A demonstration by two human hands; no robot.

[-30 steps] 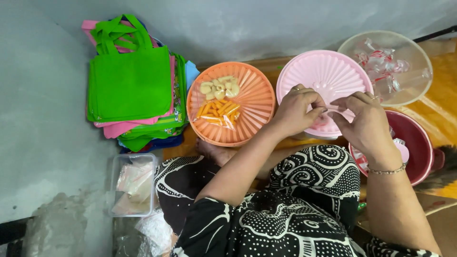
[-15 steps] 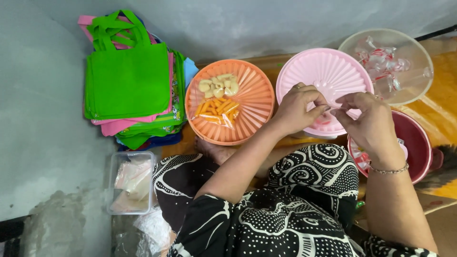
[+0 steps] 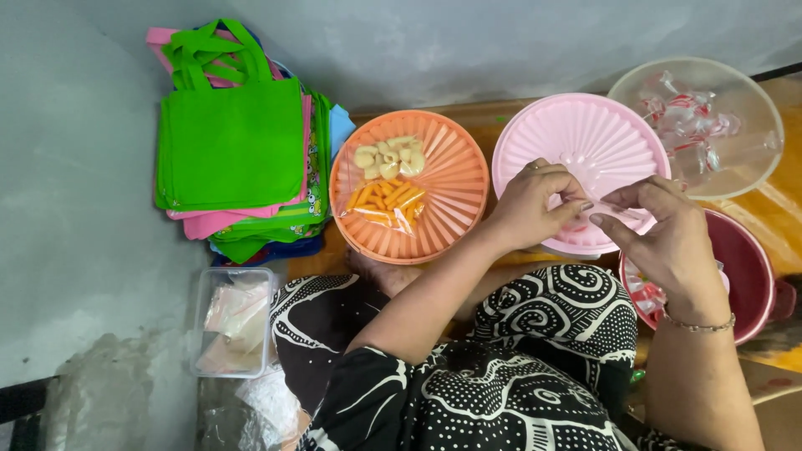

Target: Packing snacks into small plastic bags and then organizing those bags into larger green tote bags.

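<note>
Clear plastic wrapper (image 3: pixel 614 210), small and nearly see-through, stretches between both hands over the near edge of the pink ribbed lid (image 3: pixel 576 150); its long axis runs roughly left to right, tilting slightly down toward the right. Left hand (image 3: pixel 535 205) pinches one end with thumb and fingertips narrowed together, right hand (image 3: pixel 664 238) pinches the other likewise. Compared with half a second ago, the hands sit a little farther apart and the strip looks more drawn out. What the wrapper holds is too faint to tell; the dark red bowl (image 3: pixel 748 267) is partly hidden behind the right wrist.
</note>
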